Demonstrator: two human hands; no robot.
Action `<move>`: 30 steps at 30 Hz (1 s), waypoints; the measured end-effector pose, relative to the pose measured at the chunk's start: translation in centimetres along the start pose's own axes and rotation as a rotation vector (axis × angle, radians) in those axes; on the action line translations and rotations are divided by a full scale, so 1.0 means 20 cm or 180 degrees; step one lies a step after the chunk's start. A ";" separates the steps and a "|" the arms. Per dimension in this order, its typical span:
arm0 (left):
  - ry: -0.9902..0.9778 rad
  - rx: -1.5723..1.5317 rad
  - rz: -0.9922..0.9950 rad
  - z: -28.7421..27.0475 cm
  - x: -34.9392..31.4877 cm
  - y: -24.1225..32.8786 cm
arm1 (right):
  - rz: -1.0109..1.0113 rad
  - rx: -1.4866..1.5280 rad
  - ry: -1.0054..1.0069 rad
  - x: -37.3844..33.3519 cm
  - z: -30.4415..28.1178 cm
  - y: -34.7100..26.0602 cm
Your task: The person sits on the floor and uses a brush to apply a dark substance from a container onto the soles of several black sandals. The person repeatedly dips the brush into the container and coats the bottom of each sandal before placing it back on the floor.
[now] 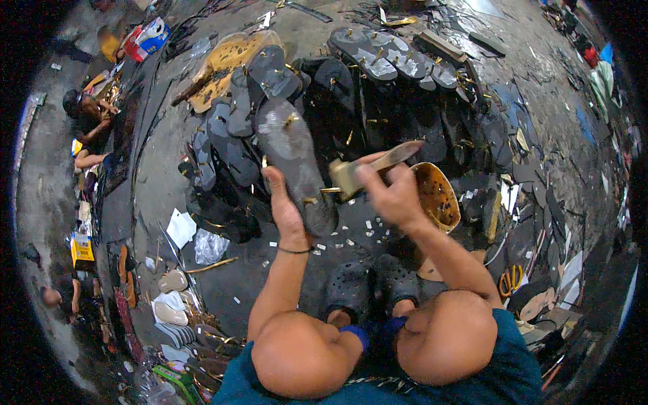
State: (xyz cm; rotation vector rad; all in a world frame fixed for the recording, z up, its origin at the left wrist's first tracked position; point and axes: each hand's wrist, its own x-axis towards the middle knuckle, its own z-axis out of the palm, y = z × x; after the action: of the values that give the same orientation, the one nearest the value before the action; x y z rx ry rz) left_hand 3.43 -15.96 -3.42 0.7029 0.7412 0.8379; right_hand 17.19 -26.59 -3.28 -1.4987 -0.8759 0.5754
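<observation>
My left hand point(287, 206) grips a dark grey sandal sole point(287, 138) along its left edge and holds it up, long side upright. Brass-coloured strap ends stick out of its face near the top and bottom, and a wet-looking patch shines on its upper part. My right hand point(391, 192), slightly blurred, is closed around a flat paintbrush point(388, 162). The brush's pale bristle end points left, just right of the sole; whether it touches cannot be told. Below and right of that hand stands a container point(439, 196) with a yellowish, dark-spotted inside.
Many similar soles point(364, 54) lie in an arc beyond my hands. A yellow, dark-spotted board point(236, 61) rests behind them. Orange-handled scissors point(511, 280) lie at right among scraps. A clear plastic bag point(210, 246) is at left. Other people point(91, 121) sit at far left.
</observation>
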 end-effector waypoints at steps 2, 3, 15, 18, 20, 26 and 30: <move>0.0029 -0.0068 -0.0381 -0.04 0.01 -0.10 | -0.0505 0.0302 -0.0791 -0.11 0.08 -0.12; -0.0016 -0.0399 -0.0854 -0.05 0.01 -0.10 | -0.0189 0.0428 -0.1431 -0.16 0.09 -0.19; -0.0913 -0.0482 0.0030 0.16 0.11 0.16 | 0.1143 0.0856 -0.1022 -0.02 -0.08 -0.04; -0.0919 0.0725 0.0771 0.10 0.06 0.16 | 0.0834 0.1087 -0.0305 0.32 -0.19 -0.07; -0.0892 0.1973 0.0920 -0.15 -0.08 0.10 | 0.0922 0.1040 0.0022 0.60 -0.28 -0.05; -0.0411 0.5958 -0.0454 -1.34 -1.05 -0.26 | 0.2041 0.1175 -0.0041 1.04 -0.19 -0.11; 0.0031 0.5392 -0.0520 -1.25 -0.94 -0.42 | 0.1809 0.1182 0.0184 1.02 -0.26 0.05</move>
State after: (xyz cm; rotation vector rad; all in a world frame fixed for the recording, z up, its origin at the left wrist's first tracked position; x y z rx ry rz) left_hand -21.94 -29.57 -18.31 2.0665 1.4452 -0.1503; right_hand 33.48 -13.52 -0.82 -1.4025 -0.2606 1.0416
